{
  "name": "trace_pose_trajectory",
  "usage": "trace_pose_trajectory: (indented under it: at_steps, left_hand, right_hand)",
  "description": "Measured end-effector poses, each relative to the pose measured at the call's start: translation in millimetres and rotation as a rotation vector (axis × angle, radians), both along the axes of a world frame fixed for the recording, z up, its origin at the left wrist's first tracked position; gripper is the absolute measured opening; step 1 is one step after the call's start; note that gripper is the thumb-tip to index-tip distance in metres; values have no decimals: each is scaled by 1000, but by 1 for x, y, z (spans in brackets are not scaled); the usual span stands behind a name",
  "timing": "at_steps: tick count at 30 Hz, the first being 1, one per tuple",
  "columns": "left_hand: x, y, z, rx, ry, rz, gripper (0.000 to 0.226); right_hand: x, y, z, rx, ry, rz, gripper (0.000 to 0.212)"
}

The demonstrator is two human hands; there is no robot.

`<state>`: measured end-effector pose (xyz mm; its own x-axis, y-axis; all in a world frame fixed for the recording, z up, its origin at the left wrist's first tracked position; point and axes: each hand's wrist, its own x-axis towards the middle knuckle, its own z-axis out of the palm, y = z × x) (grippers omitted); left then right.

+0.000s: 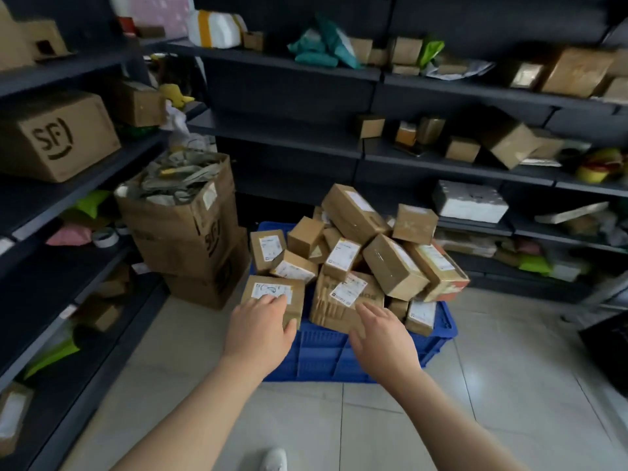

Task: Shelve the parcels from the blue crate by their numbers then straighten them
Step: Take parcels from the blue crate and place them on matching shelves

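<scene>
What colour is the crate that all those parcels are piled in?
The crate is bright blue with ribbed plastic sides, seen best in the head view, just below the hands.

Left arm: I have it bare and stretched forward from the lower left, forearm angled up toward the middle.
Left hand [260, 329]: palm down, fingers [272, 302] spread and curled, thumb out to the right; it rests on something, not closed around it.
Right arm: bare, reaching forward from the lower right, forearm slanting inward.
Right hand [382, 336]: open, palm turned left, fingers extended forward and slightly apart, gripping nothing.
</scene>
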<state>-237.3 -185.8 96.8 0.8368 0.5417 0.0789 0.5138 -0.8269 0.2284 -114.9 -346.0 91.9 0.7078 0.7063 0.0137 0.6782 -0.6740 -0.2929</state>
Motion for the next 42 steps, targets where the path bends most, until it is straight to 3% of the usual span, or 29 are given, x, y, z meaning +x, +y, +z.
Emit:
trace_pose_trajectory:
  at_steps: [2,9,17,23,32,42]
  left_hand:
    - [75,23,6,-26,26,-95,44]
    - [86,26,11,-39,44,-76,44]
    - [222,40,14,-52,54,-193,46]
    - [316,40,5,-66,86,-186,46]
    - [458,40,-28,-138,136,-38,53]
    - [564,63,-92,-241,232,-31,56]
  right_hand:
    - [61,9,1,-20,20,-109,49]
    - [75,12,1,-5,41,-185,48]
    - [185,9,-5,70,85,-390,48]
    - [280,9,-9,75,80,-360,38]
    - [436,18,-35,74,165,-324,40]
    - [529,53,-89,25,321,-367,40]
